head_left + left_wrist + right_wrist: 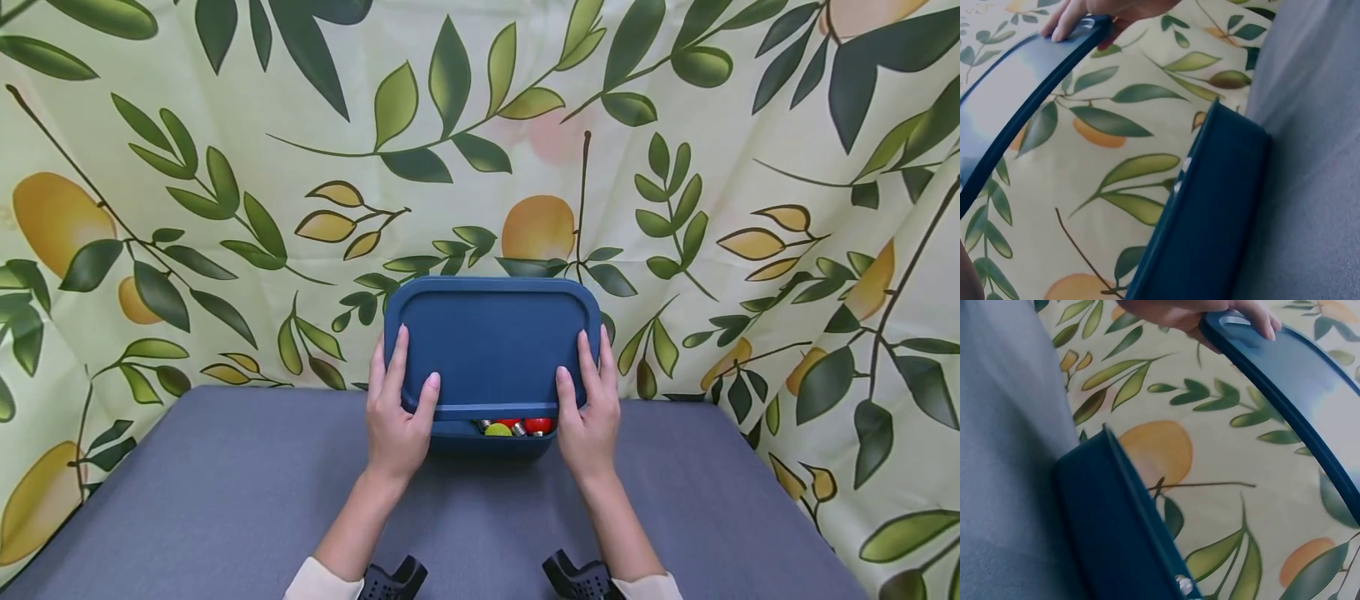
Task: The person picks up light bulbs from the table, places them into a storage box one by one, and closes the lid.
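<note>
Both hands hold a dark blue rectangular lid by its two short sides, tilted up above a matching blue box. At the lid's left edge, the left hand grips with its thumb and a finger on the face. The right hand grips the opposite edge likewise. Below the lid, the box's front opening shows red bulb-like pieces and a yellow-green one, some with silvery threaded ends. Both wrist views show the lid apart from the box. Most of the contents are hidden.
The box stands on a grey-blue cloth-covered table. Behind and beside it hangs a pale curtain printed with leaves and orange fruit. Black wrist devices sit at both cuffs.
</note>
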The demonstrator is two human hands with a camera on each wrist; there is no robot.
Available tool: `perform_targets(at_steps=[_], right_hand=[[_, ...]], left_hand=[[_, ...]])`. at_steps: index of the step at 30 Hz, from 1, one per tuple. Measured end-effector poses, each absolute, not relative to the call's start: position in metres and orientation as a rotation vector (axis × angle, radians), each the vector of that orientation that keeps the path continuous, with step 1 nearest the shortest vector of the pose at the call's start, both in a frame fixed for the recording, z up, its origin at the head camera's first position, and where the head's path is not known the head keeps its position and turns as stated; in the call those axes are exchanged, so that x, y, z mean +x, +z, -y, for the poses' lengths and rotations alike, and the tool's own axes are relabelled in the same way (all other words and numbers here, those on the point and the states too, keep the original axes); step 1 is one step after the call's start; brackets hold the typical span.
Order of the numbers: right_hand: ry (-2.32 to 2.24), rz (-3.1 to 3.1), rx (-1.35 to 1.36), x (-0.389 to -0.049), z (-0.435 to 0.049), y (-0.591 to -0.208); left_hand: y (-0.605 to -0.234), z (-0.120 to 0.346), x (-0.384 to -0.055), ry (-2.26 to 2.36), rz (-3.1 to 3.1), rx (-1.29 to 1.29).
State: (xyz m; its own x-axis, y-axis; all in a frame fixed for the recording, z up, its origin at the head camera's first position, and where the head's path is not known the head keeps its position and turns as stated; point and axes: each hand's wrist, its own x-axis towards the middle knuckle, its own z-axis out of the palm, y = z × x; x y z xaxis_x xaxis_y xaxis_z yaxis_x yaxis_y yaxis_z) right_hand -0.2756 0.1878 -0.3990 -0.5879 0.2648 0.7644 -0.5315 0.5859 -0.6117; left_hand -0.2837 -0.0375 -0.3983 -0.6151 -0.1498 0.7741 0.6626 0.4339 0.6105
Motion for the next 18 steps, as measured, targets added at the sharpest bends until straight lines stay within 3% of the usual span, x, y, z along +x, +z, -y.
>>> perform_targets(at_steps=[18], right_hand=[[1.147, 2.238, -0.042, -0.302, -0.184, -0.452]], left_hand=[[-0.451, 0.039, -0.309, -1.214, 2.435, -0.190]])
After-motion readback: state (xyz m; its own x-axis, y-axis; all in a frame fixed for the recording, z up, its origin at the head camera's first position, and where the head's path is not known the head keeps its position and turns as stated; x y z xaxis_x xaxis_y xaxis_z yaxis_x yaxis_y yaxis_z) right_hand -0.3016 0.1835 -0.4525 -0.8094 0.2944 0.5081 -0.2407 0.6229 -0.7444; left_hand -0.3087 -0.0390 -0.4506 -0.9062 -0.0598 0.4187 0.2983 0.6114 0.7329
